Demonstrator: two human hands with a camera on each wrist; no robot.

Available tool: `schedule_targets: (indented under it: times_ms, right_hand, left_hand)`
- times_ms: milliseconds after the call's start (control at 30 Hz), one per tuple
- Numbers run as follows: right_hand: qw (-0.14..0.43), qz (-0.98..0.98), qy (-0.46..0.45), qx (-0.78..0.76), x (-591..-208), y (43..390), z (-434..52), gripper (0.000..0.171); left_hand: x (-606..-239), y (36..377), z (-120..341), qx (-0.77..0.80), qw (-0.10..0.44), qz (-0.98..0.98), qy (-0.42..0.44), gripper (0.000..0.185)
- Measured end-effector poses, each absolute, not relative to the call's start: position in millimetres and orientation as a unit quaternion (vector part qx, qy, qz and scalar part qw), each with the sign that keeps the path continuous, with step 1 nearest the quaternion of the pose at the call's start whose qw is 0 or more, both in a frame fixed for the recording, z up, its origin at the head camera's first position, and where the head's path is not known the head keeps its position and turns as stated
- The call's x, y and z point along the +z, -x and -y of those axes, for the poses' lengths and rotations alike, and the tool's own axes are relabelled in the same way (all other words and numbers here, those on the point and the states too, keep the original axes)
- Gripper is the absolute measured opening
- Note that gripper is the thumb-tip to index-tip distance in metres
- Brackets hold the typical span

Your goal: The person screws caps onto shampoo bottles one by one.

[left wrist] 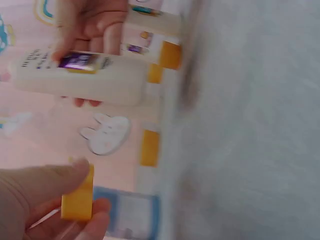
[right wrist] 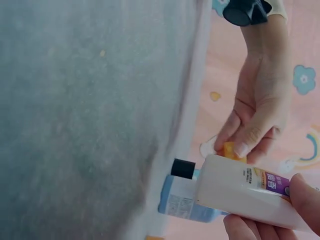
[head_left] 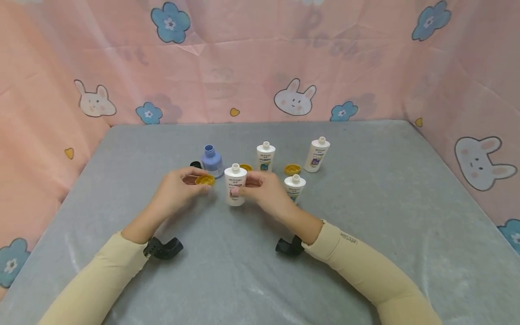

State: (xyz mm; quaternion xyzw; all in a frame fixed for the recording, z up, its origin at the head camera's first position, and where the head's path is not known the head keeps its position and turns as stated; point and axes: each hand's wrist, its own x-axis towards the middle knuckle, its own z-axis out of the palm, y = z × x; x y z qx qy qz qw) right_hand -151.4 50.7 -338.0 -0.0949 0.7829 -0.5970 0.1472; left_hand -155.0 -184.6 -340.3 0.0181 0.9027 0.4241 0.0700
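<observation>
My left hand (head_left: 175, 189) pinches a yellow cap (head_left: 205, 180) between thumb and fingers; its ridged inner side faces up in the head view. To the right of it, my right hand (head_left: 266, 189) grips a white bottle (head_left: 235, 194) with a bare neck and a purple label, held upright. Cap and bottle are apart. In the left wrist view the cap (left wrist: 78, 196) shows side-on, below the bottle (left wrist: 110, 80). The right wrist view has the bottle (right wrist: 245, 192) partly overlapping the cap. Part of the bottle's side is hidden by the right thumb.
Behind the left hand stands an uncapped blue bottle (head_left: 212, 163) beside a black cap (head_left: 196, 164). Uncapped white bottles stand at the back (head_left: 265, 158), back right (head_left: 318, 155) and right of the right hand (head_left: 294, 187). Yellow caps (head_left: 292, 169) lie on the grey cloth (head_left: 365, 216).
</observation>
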Motion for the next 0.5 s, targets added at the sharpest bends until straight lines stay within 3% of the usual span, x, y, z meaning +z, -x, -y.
schedule_targets:
  times_ms: [200,500]
  right_hand:
    - [0.147,-0.779,0.114,-0.599,-333,142,-62,0.037]
    - [0.119,-0.790,0.125,-0.589,-322,132,-71,0.037]
  left_hand:
    - [-320,152,176,0.445,0.039,-0.894,-0.024,0.041]
    - [-298,151,162,0.515,0.040,-0.856,-0.031,0.038]
